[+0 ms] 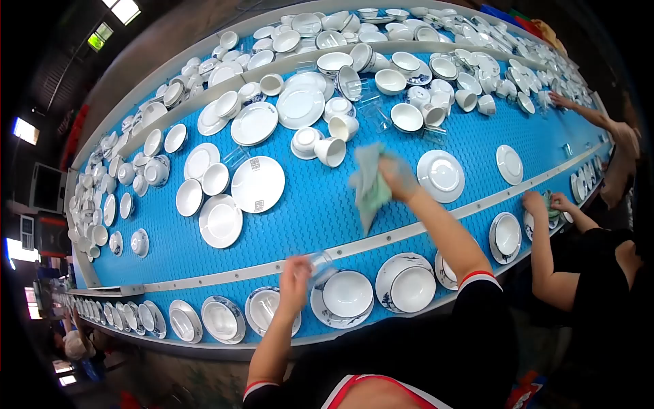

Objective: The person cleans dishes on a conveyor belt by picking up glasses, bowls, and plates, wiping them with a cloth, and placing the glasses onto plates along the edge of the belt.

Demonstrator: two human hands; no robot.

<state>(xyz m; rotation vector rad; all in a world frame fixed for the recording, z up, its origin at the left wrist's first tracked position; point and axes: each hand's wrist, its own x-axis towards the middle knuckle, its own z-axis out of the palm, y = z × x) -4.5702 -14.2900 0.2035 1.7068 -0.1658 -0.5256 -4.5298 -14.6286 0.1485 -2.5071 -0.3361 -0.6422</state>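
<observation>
My left hand (293, 281) is closed around a clear drinking glass (320, 264), held over the near lane of the blue belt. Below the glass, a white bowl (347, 293) sits on a patterned plate (323, 317). Further out, my right hand (399, 177) grips a pale green cloth (372, 187), which hangs loosely above the wide belt. A white plate (441, 176) lies just right of that hand. Beyond the cloth are a white cup (331, 152) lying on its side and several clear glasses.
A metal rail (368, 243) divides the wide blue belt (306, 225) from the near lane. Loose white plates, bowls and cups crowd the far side. Bowls on plates line the near lane. To my right, a co-worker's hands (545, 202) hold a green cloth; another person's hand (562, 101) reaches over the belt.
</observation>
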